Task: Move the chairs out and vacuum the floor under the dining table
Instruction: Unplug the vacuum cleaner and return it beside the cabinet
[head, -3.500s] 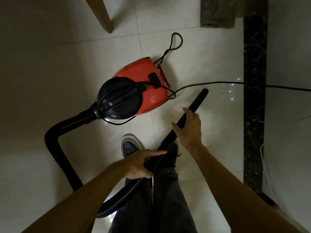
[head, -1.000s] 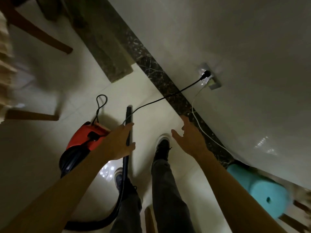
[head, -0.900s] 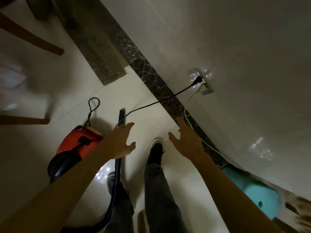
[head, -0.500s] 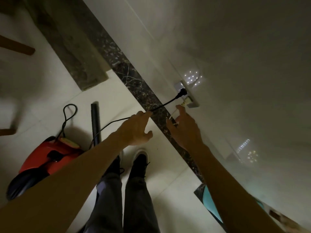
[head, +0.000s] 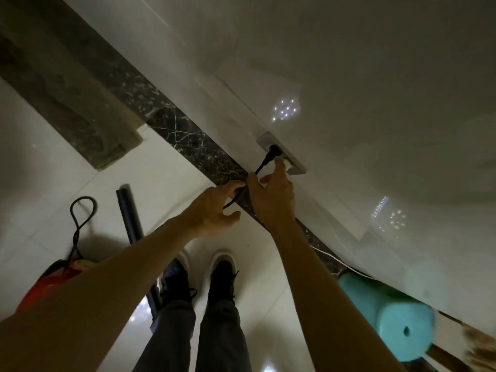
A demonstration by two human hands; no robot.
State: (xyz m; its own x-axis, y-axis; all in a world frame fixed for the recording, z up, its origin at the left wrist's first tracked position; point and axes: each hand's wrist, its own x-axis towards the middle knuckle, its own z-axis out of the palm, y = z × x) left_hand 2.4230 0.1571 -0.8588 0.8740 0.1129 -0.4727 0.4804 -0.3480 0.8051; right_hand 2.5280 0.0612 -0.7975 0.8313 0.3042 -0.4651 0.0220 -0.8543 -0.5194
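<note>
The black plug [head: 272, 153] sits in the wall socket [head: 296, 169], just beyond the right hand [head: 273, 196]. That hand's fingertips touch the socket plate; whether they grip anything I can't tell. The cord [head: 259, 169] slants down-left from the plug into the left hand [head: 214, 209], which pinches it loosely. The red vacuum cleaner [head: 45, 285] lies on the glossy tiled floor [head: 166, 167], well to the left.

Free floor [head: 166, 183] is stretching from the left hand [head: 212, 213] toward nine o'clock, up to the vacuum wand [head: 128, 216]. Plug [head: 271, 153] and cord [head: 261, 166] are crowding the wall socket [head: 295, 169] at the right hand's [head: 272, 202] twelve o'clock; a teal roll [head: 389, 315] is blocking five o'clock.
</note>
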